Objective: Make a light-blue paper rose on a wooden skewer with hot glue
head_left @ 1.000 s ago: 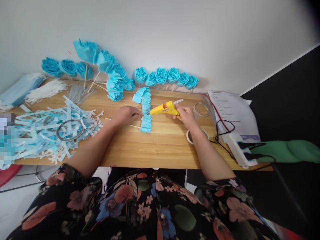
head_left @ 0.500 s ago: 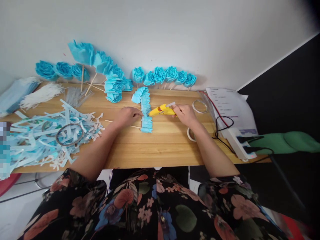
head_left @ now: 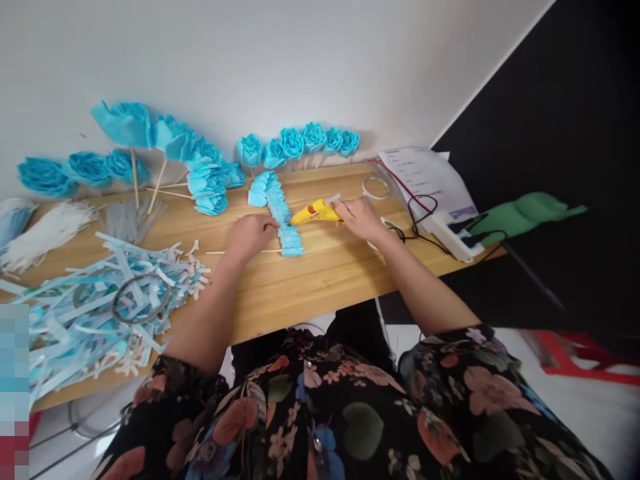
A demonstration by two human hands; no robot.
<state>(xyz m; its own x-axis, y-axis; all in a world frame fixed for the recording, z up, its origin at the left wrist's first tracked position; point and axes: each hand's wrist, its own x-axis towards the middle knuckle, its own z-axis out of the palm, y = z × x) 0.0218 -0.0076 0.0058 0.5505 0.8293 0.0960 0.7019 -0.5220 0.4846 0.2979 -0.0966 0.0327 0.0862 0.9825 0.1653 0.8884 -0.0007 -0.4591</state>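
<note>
My right hand point(head_left: 361, 218) is closed around a yellow glue gun point(head_left: 315, 212), with a clear glue stick point(head_left: 332, 199) poking out of its back end. Its nozzle points left, right beside a ruffled strip of light blue crepe paper petals point(head_left: 292, 241). That strip runs away from me along the table and curls left at its far end. On the strip's left side my left hand point(head_left: 250, 235) pinches its edge between closed fingertips. A thin wooden stick point(head_left: 215, 253) lies below the left hand, its right end meeting the strip's near part.
Blue paper roses point(head_left: 293, 143) on sticks lean along the wall; larger ones point(head_left: 125, 125) stand left. Shredded paper strips point(head_left: 100, 313) cover the table's left. Tape rolls point(head_left: 375, 188), printed sheets point(head_left: 425, 175) and a power strip point(head_left: 450, 237) with black cables are at right.
The view has turned, so the table now slants. Both hands keep their places at the strip, and the glue gun's nozzle stays close beside it.
</note>
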